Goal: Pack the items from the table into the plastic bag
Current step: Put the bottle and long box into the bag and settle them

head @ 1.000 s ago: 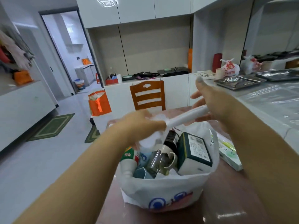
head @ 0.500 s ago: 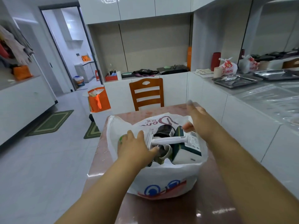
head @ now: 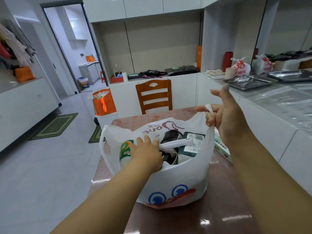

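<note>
A white plastic bag (head: 175,184) with a blue-eyed cartoon print stands open on the reddish-brown table (head: 219,213). Inside it I see a green-labelled bottle (head: 125,150), a dark green box (head: 191,146), a mug (head: 171,158) and a white tube (head: 176,144) lying across the top. My left hand (head: 147,153) reaches into the bag and grips the tube's left end. My right hand (head: 225,115) holds up the bag's right handle (head: 209,109), which is hooked over its curled fingers while the forefinger and thumb stick out.
A flat green-and-white box (head: 222,147) lies on the table just right of the bag. A wooden chair (head: 154,97) stands at the table's far end, an orange bag (head: 103,103) on the floor to its left. A white counter (head: 278,105) with metal trays runs along the right.
My left hand has lowered the white tube into the bag. My right hand has let go of the tube and taken the bag's right handle, lifting it.
</note>
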`<state>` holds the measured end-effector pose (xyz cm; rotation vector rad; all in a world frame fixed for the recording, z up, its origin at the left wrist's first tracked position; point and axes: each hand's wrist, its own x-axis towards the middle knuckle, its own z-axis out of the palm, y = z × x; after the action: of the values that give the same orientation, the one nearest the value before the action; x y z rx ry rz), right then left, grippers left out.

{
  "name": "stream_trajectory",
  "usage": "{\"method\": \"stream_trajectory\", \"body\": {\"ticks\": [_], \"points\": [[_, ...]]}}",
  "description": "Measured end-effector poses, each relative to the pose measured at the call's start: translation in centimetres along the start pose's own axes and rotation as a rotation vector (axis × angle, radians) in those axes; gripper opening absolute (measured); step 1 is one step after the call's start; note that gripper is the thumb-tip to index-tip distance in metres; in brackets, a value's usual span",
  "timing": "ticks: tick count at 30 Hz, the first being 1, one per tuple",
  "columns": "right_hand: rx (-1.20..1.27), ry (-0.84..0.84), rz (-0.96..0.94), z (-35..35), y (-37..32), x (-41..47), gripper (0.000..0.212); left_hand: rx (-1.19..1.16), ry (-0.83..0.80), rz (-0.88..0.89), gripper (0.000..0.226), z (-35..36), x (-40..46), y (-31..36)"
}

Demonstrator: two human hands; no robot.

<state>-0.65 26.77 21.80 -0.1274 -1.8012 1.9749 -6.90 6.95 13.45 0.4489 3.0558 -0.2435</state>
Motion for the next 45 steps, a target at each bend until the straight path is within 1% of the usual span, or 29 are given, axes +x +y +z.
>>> {"method": "stream_trajectory", "body": {"ticks": [3, 5, 7, 9, 12, 15, 19, 23, 25, 27, 30, 31, 32, 35, 37, 38, 40, 42, 43, 45], "points": [[-0.204, -0.026, 0.022, -0.6, 0.1, 0.5, 0.081, -0.084, -0.033, 0.017, 0.060, -0.7, 0.6, -0.3], [-0.285, -0.017, 0.047, -1.4, 0.2, 0.9, 0.085, -0.115, 0.018, 0.038, 0.059, -1.4, 0.6, -0.3], [-0.306, 0.039, 0.063, -2.4, 0.7, 1.5, 0.079, -0.168, 0.137, 0.045, 0.056, -2.3, 0.5, 0.0], [-0.289, 0.105, 0.085, -3.7, 1.4, 2.6, 0.071, -0.293, 0.248, 0.051, 0.048, -3.5, 0.5, 0.5], [-0.313, 0.151, 0.173, -5.0, 3.1, 4.8, 0.069, -0.487, 0.299, 0.088, 0.038, -5.6, 1.0, 1.6], [-0.300, 0.153, 0.233, -5.4, 5.2, 6.8, 0.064, -0.629, 0.281, 0.105, 0.037, -7.5, 2.5, 2.8], [-0.305, 0.180, 0.251, -6.1, 7.6, 9.2, 0.057, -0.757, 0.253, 0.163, 0.032, -10.1, 5.6, 4.6], [-0.318, 0.208, 0.267, -7.6, 9.7, 11.5, 0.053, -0.774, 0.226, 0.205, 0.031, -12.1, 9.9, 6.9], [-0.340, 0.210, 0.280, -8.6, 10.7, 12.7, 0.050, -0.777, 0.180, 0.201, 0.033, -12.5, 12.1, 8.3], [-0.397, 0.226, 0.289, -9.6, 12.0, 14.0, 0.049, -0.777, 0.122, 0.203, 0.033, -12.5, 14.4, 9.9], [-0.602, 0.263, 0.327, -11.4, 14.6, 15.8, 0.051, -0.761, 0.043, 0.207, 0.032, -11.9, 17.7, 12.1], [-0.684, 0.253, 0.357, -12.0, 15.5, 16.2, 0.053, -0.747, 0.020, 0.207, 0.032, -11.5, 18.8, 12.8], [-0.775, 0.231, 0.384, -12.6, 16.5, 16.6, 0.059, -0.731, -0.001, 0.209, 0.032, -11.2, 19.7, 13.3], [-1.086, 0.097, 0.459, -14.1, 20.4, 17.4, 0.100, -0.691, -0.036, 0.219, 0.033, -9.7, 22.3, 14.6], [-1.244, -0.021, 0.592, -14.7, 22.9, 17.8, 0.121, -0.664, -0.047, 0.229, 0.034, -8.7, 23.8, 15.2], [-1.284, -0.079, 0.657, -14.9, 24.0, 18.0, 0.129, -0.654, -0.050, 0.234, 0.033, -8.2, 24.4, 15.5], [-1.350, -0.161, 0.724, -14.9, 25.8, 18.3, 0.137, -0.634, -0.052, 0.250, 0.030, -7.4, 25.2, 15.9], [-1.435, -0.187, 0.723, -14.6, 26.9, 18.7, 0.138, -0.614, -0.052, 0.273, 0.030, -6.8, 25.7, 16.1], [-1.474, -0.186, 0.712, -14.4, 27.3, 18.9, 0.136, -0.611, -0.055, 0.280, 0.031, -6.6, 25.8, 16.1], [-1.535, -0.176, 0.685, -14.0, 27.8, 19.1, 0.124, -0.624, -0.068, 0.282, 0.033, -6.4, 26.0, 16.0]]}}
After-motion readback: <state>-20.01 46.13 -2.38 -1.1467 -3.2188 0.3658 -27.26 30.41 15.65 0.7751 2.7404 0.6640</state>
